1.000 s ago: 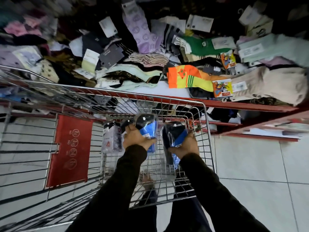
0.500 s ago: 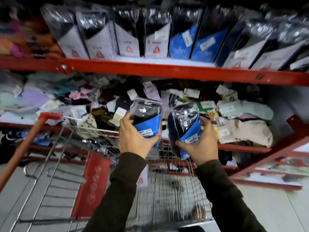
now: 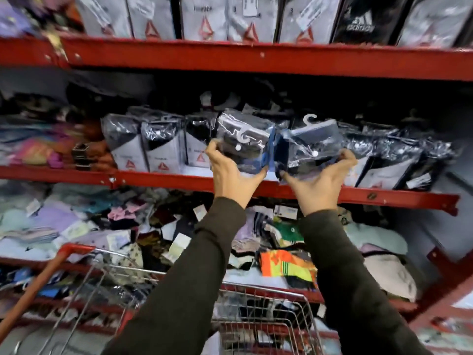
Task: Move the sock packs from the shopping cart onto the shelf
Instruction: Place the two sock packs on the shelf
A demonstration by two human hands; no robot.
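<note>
My left hand (image 3: 231, 175) grips a clear-wrapped pack of dark socks with a blue card (image 3: 243, 142), tilted back over the red middle shelf (image 3: 153, 179). Beside it my right hand (image 3: 317, 187) holds a second dark sock pack (image 3: 311, 142) with a white hook on top. The two packs touch at their blue edges, in a gap of the row of upright sock packs (image 3: 143, 147) on that shelf. The wire shopping cart (image 3: 268, 321) stands below my arms, its contents blurred.
An upper red shelf (image 3: 256, 60) carries boxed sock packs, one black box with a white logo (image 3: 359, 20). Loose coloured socks (image 3: 284, 267) are piled on the lower shelf. The cart's red handle (image 3: 38, 280) runs at lower left.
Both hands have risen from the cart up to the middle shelf, each carrying its sock pack. The packs have tipped back toward the shelf row, and my view has tilted upward.
</note>
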